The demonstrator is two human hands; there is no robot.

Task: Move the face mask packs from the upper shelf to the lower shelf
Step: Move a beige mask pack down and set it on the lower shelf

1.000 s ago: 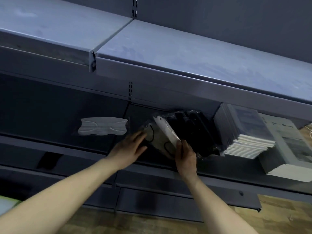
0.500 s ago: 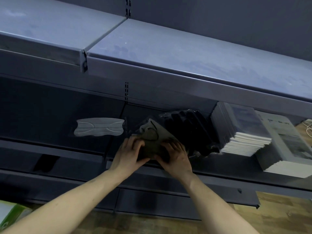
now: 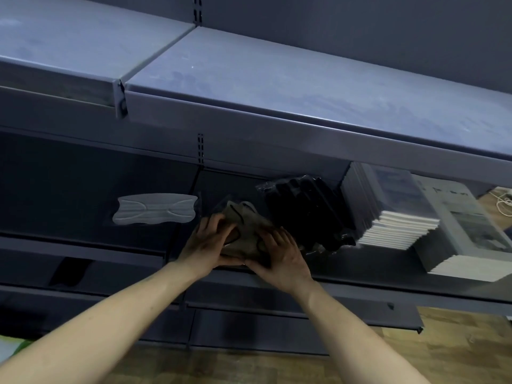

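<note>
A clear pack of beige face masks point(image 3: 245, 227) lies on the lower shelf point(image 3: 360, 289), near its front edge. My left hand point(image 3: 206, 243) grips the pack's left side and my right hand point(image 3: 279, 257) grips its right side, fingers over its top. Right behind it a pack of black masks point(image 3: 307, 212) leans against a stack of booklets. A white mask pack point(image 3: 155, 209) lies flat on the same shelf level to the left. The upper shelf point(image 3: 277, 87) above shows a bare grey top.
A stack of white booklets point(image 3: 393, 214) and a second tilted stack point(image 3: 468, 231) fill the lower shelf on the right. Further dark shelves point(image 3: 249, 309) run below, over a wooden floor point(image 3: 457, 350). A white cable point(image 3: 502, 202) lies at the far right.
The beige pack went from standing tilted against the black pack to lying flat near the shelf front. Both hands closed onto its sides.
</note>
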